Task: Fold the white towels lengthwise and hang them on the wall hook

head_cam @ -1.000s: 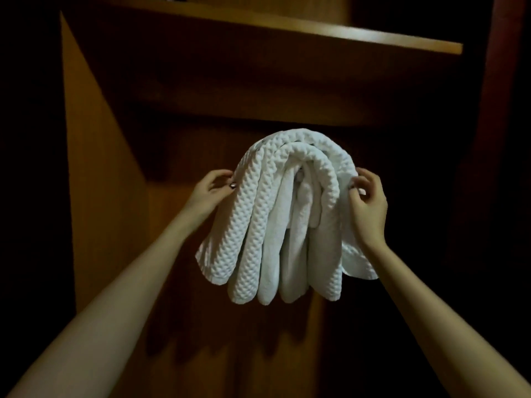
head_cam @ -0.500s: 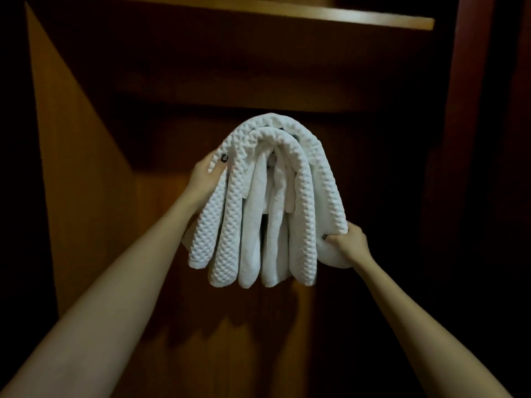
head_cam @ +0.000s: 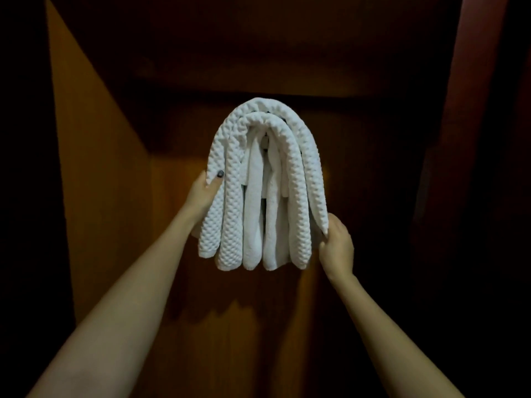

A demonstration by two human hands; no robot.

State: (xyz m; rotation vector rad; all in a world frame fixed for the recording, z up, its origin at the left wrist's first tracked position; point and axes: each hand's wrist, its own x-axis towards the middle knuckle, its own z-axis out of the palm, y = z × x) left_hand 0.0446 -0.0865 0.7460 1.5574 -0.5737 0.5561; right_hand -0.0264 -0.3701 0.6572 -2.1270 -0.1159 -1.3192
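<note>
Folded white towels (head_cam: pixel 267 193) hang draped in an arch over a wall hook that they hide, at the middle of the wooden back panel. The outer ones have a waffle weave and smoother ones hang inside. My left hand (head_cam: pixel 202 193) grips the left outer strip about halfway down, thumb on its front. My right hand (head_cam: pixel 336 245) pinches the lower right corner of the outermost towel.
A wooden side panel (head_cam: pixel 94 182) angles in on the left. A dark reddish frame (head_cam: pixel 448 139) stands on the right. The back panel (head_cam: pixel 258 326) below the towels carries their shadow. The surroundings are dark.
My right hand dropped from the upper right of the bundle to its lower right corner. My left hand slid down the left strip. The view tilted downward, and the shelf edge left the frame.
</note>
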